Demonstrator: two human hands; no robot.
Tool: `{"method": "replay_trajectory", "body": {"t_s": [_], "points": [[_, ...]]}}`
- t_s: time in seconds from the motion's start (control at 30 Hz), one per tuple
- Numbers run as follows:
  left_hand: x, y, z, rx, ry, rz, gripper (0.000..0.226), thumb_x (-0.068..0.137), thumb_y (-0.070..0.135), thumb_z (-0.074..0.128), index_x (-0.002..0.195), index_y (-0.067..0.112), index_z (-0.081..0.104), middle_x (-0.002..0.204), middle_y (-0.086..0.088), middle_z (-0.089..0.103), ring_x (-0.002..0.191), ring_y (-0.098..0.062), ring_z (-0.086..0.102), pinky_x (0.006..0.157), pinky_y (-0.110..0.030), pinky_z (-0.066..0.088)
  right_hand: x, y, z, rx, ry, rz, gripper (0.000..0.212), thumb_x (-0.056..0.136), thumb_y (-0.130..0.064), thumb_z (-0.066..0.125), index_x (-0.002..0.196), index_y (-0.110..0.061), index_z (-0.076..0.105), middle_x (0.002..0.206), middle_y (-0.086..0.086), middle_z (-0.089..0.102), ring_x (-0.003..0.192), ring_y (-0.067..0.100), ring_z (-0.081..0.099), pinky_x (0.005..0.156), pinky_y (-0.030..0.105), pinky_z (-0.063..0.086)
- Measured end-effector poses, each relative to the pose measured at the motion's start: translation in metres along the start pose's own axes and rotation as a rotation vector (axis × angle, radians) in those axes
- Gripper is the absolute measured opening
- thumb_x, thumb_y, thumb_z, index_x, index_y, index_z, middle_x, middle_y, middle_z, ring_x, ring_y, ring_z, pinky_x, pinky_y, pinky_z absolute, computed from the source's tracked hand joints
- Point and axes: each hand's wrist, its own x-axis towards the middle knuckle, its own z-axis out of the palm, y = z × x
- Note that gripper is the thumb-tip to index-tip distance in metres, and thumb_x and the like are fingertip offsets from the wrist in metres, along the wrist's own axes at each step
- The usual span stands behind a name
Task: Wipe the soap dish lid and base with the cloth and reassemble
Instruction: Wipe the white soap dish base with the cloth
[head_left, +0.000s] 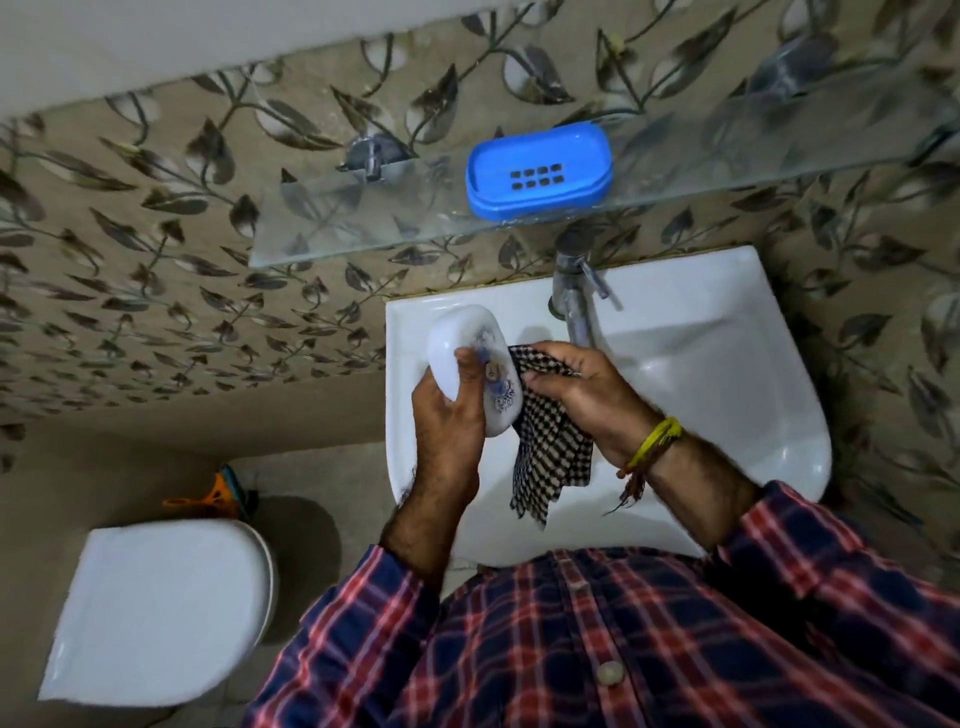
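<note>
Over the sink (753, 291), the left hand (449, 415) grips the white lid (470, 338), thumb across its top. The right hand (587, 395) clutches the checked cloth (550, 457) just beside the lid's edge, its loose end hanging down. Beyond the tap (574, 296), the blue base (537, 171) sits on the glass shelf (363, 228), well apart from the lid.

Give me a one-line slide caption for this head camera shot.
Left hand holds white soap dish lid over sink; right hand wipes with checked cloth; blue base on glass shelf.
</note>
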Motion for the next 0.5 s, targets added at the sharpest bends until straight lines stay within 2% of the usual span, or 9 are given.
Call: {"method": "replay_trajectory", "body": {"t_s": [0.1, 0.2, 0.27, 0.33, 0.43, 0.5], "points": [[0.005, -0.004, 0.005, -0.201, 0.002, -0.087, 0.054, 0.08, 0.061, 0.057, 0.115, 0.021, 0.067, 0.114, 0.001, 0.076, 0.108, -0.017, 0.071, 0.087, -0.034, 0.058, 0.0, 0.003, -0.006, 0.052, -0.012, 0.025, 0.022, 0.09, -0.006, 0.067, 0.111, -0.003, 0.067, 0.114, 0.019, 0.071, 0.099, 0.025, 0.068, 0.089, 0.035, 0.057], [0.001, -0.008, 0.012, -0.295, -0.069, -0.189, 0.069, 0.078, 0.058, 0.059, 0.126, 0.01, 0.062, 0.126, -0.012, 0.071, 0.112, -0.022, 0.07, 0.087, -0.031, 0.058, 0.001, 0.0, -0.013, 0.086, 0.028, 0.021, 0.037, 0.078, 0.0, 0.077, 0.112, 0.003, 0.064, 0.112, 0.022, 0.07, 0.095, 0.029, 0.067, 0.093, 0.046, 0.055], [0.003, -0.007, 0.009, -0.328, -0.144, -0.229, 0.067, 0.081, 0.052, 0.064, 0.128, 0.004, 0.061, 0.126, -0.016, 0.07, 0.113, -0.024, 0.069, 0.091, -0.035, 0.058, 0.003, -0.006, -0.019, 0.067, 0.035, 0.008, 0.044, 0.073, 0.004, 0.079, 0.114, 0.004, 0.063, 0.111, 0.023, 0.07, 0.093, 0.027, 0.067, 0.095, 0.05, 0.054], [0.013, -0.001, -0.005, -0.326, -0.234, -0.255, 0.067, 0.077, 0.046, 0.077, 0.123, 0.0, 0.062, 0.12, -0.018, 0.07, 0.106, -0.027, 0.069, 0.092, -0.039, 0.058, 0.005, -0.018, -0.03, -0.067, -0.033, -0.056, 0.044, 0.072, 0.005, 0.08, 0.113, 0.003, 0.065, 0.109, 0.021, 0.071, 0.092, 0.024, 0.067, 0.095, 0.046, 0.054], [0.031, 0.015, -0.028, -0.089, -0.386, -0.259, 0.056, 0.063, 0.038, 0.092, 0.104, 0.008, 0.068, 0.095, -0.012, 0.076, 0.082, -0.022, 0.073, 0.07, -0.035, 0.061, 0.01, -0.045, -0.046, -0.529, -0.186, -0.215, 0.039, 0.074, -0.002, 0.082, 0.111, -0.002, 0.069, 0.107, 0.011, 0.074, 0.096, 0.019, 0.07, 0.095, 0.034, 0.055], [0.034, 0.023, -0.029, 0.199, -0.51, -0.279, 0.041, 0.066, 0.03, 0.093, 0.1, 0.013, 0.076, 0.092, -0.008, 0.079, 0.079, -0.017, 0.074, 0.063, -0.029, 0.058, 0.018, -0.061, -0.05, -0.745, -0.288, -0.259, 0.039, 0.075, -0.005, 0.082, 0.112, -0.007, 0.07, 0.108, 0.003, 0.074, 0.099, 0.011, 0.069, 0.094, 0.021, 0.052]]}}
